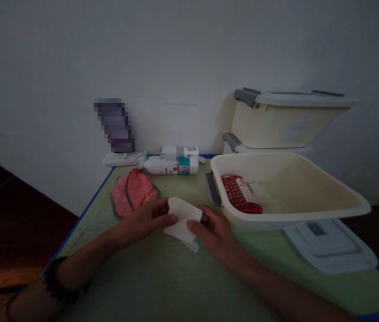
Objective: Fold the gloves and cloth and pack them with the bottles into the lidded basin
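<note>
Both of my hands hold a small white cloth or wipe [182,221] just above the green table [149,286]. My left hand [145,219] pinches its left edge with fingers closed. My right hand [214,232] grips its right side, thumb on top; a small dark thing shows at the fingertips, too dim to name. A red and pink cloth with a grey border [132,192] lies just beyond my left hand.
An open cream bin [310,214] at the right holds a red packet [241,193]. Its grey lid [333,248] lies in front. Stacked lidded bins [283,120] stand behind. A white bottle [172,165] lies by the wall, near a white charger and an upright phone.
</note>
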### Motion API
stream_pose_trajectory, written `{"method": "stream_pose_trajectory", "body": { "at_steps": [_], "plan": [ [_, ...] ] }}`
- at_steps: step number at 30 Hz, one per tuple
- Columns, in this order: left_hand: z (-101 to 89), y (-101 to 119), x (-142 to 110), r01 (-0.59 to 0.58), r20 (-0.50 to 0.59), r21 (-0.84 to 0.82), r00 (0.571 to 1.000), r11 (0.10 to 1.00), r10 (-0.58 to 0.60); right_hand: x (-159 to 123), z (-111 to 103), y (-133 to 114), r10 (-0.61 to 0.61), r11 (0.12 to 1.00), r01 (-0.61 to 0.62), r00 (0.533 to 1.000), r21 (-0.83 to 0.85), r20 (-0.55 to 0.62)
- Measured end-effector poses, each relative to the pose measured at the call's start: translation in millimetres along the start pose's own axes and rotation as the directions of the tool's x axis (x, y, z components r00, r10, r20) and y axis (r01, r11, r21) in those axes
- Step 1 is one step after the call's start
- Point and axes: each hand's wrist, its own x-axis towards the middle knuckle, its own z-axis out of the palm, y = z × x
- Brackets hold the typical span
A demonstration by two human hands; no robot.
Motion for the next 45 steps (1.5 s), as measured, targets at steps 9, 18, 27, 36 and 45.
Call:
{"method": "stream_pose_trajectory", "body": {
  "at_steps": [9, 18, 27, 36, 45],
  "plan": [
    [-1.3, -4, 2, -0.015, -0.04, 0.034, 0.999, 0.999, 0.017, 2, -1, 0, 0.044, 0.998, -0.044, 0.999, 0.04, -0.01],
    [-4.3, -5, -6, -0.336, -0.054, 0.253, 0.931, 0.907, 0.36, -1, 3, 5, -0.05, 0.973, 0.059, 0.998, 0.221, -0.045],
    [-8.4, -3, -5, -0.251, -0.072, 0.413, 0.949, 0.875, 0.306, -7, -4, 0, -0.189, 0.949, 0.197, 0.98, -0.245, 0.058],
    [-8.4, -8, 0, -0.221, -0.122, 0.356, 0.952, 0.908, 0.28, -9, -3, 4, -0.149, 0.972, 0.156, 0.987, -0.174, 0.054],
    [-8.3, -3, 1, -0.076, -0.216, 0.602, 0.943, 0.795, 0.254, -3, -4, 5, -0.121, 0.936, 0.102, 0.992, -0.337, -0.036]
  ]
}}
